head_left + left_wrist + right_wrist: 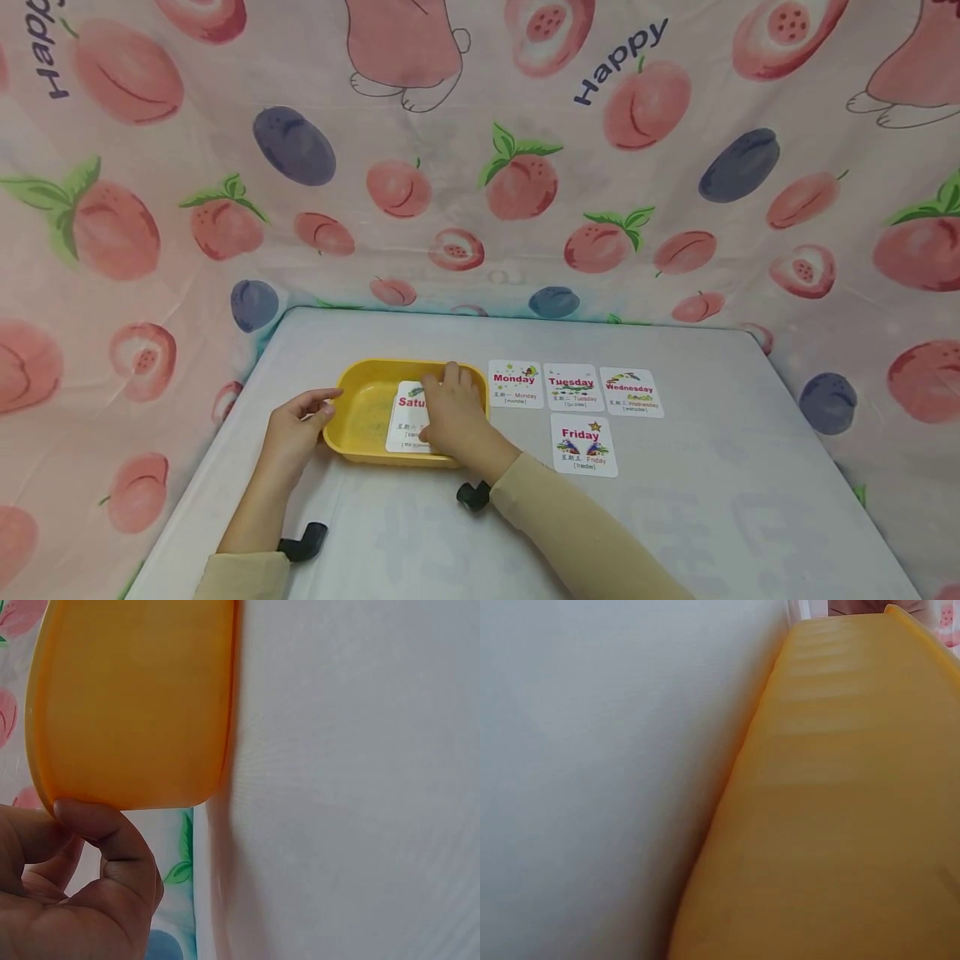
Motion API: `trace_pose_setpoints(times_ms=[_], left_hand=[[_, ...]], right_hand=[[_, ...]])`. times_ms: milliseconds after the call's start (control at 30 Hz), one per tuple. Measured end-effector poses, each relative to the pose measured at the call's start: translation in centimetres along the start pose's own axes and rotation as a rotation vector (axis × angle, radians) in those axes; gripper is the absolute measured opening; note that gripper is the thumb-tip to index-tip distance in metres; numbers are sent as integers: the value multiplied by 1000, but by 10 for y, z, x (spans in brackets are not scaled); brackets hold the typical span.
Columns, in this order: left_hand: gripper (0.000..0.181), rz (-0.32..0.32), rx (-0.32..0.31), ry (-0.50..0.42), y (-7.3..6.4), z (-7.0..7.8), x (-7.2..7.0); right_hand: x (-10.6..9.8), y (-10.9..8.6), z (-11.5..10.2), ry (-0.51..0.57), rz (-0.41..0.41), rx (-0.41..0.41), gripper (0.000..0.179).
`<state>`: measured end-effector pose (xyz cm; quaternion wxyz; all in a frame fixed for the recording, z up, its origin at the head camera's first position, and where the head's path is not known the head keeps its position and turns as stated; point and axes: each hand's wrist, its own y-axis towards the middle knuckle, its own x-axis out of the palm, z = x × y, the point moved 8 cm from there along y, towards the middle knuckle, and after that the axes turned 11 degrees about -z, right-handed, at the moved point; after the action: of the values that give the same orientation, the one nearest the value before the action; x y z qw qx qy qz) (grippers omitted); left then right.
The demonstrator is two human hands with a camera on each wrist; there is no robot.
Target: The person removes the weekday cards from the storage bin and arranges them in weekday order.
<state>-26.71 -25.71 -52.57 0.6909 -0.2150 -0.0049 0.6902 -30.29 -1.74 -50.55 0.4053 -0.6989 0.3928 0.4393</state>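
In the head view a yellow plastic tray point(360, 457) stands on the white table. My left hand point(292, 429) pinches its left end; the left wrist view shows the thumb point(90, 819) at the rim. Inside the tray lies a white card point(405, 415) with red lettering starting "Satu". My right hand point(457, 412) reaches over the tray's right part and covers the card's right side. Its thumb and index finger lie over the card, but whether they pinch it is hidden. The right wrist view shows only the tray's outer wall point(840, 810) beside the tabletop.
Right of the tray, a row holds a Monday card point(516, 385), a Tuesday card point(573, 388) and a Wednesday card point(632, 392). Below Tuesday lies a Friday card point(584, 446). A fruit-patterned cloth point(450, 217) hangs behind and beside the white table point(720, 500).
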Motion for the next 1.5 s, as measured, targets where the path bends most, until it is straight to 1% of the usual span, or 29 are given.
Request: trace_pose_setpoints(times_ms=[200, 367, 533, 1067, 1333, 1500], left_hand=[[34, 1, 2, -2, 0, 0, 0], [34, 3, 6, -5, 0, 0, 0], [34, 3, 10, -8, 1, 1, 0], [33, 10, 23, -12, 1, 2, 0], [33, 9, 17, -9, 0, 2, 0], [33, 9, 17, -5, 0, 2, 0]], right_hand=[[0, 0, 1, -18, 9, 7, 84], [-3, 1, 2, -21, 41, 35, 85], [-6, -1, 2, -7, 67, 29, 82], [-20, -6, 5, 196, 119, -16, 67], [-25, -4, 12, 318, 143, -12, 60], [-31, -6, 14, 355, 175, -26, 47]])
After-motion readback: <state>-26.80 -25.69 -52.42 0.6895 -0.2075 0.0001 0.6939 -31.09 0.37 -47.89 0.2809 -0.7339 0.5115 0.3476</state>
